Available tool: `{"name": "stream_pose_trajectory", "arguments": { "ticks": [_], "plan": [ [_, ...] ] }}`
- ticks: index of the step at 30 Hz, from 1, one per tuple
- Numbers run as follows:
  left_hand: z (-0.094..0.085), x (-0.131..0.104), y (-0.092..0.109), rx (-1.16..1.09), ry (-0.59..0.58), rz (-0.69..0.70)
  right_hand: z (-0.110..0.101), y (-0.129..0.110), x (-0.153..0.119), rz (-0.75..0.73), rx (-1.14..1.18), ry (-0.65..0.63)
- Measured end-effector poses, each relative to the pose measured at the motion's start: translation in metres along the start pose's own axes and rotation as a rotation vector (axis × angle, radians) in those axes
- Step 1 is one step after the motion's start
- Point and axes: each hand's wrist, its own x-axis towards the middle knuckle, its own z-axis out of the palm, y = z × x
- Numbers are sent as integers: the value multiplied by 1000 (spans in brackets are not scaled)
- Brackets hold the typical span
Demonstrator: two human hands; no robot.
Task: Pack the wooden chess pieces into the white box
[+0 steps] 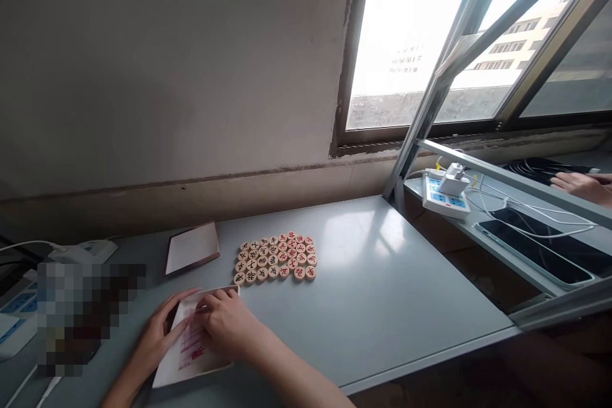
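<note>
A shallow white box (167, 371) lies open at the lower left of the frame, its inside showing a sheet with red print (192, 347). The left hand (159, 333) is partly closed on the box's left side, thumb over the inner edge and fingers along the outside. The right hand (227, 324) reaches in from the right with fingers bent down inside the box; whether they pinch anything cannot be told. Just beyond, near the lower centre, round wooden pieces (272, 260) sit in close rows, black-marked on the left, red-marked on the right. A second shallow tray (194, 247) lies left of them on the grey table (382, 312). At the right edge, another person's hand (581, 187) rests near dark cables (530, 169), above two phones (535, 252) and a power strip (442, 199). A window (406, 32) fills the upper right.
</note>
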Motion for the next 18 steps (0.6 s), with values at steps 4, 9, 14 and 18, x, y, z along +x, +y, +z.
{"name": "stream_pose_trajectory", "arguments": {
  "ticks": [4, 9, 14, 18],
  "plan": [
    [0, -1, 3, 25, 18, -7, 3, 0, 0, -1, 15, 50],
    [-1, -2, 8, 37, 1, -34, 7, 0, 0, -3, 21, 64],
    [-1, -1, 10, 32, -6, -51, 5, 0, -1, -6, 15, 58],
    [-1, 0, 10, 20, 7, -67, 2, 0, -1, 0, 10, 30]
  ]
}}
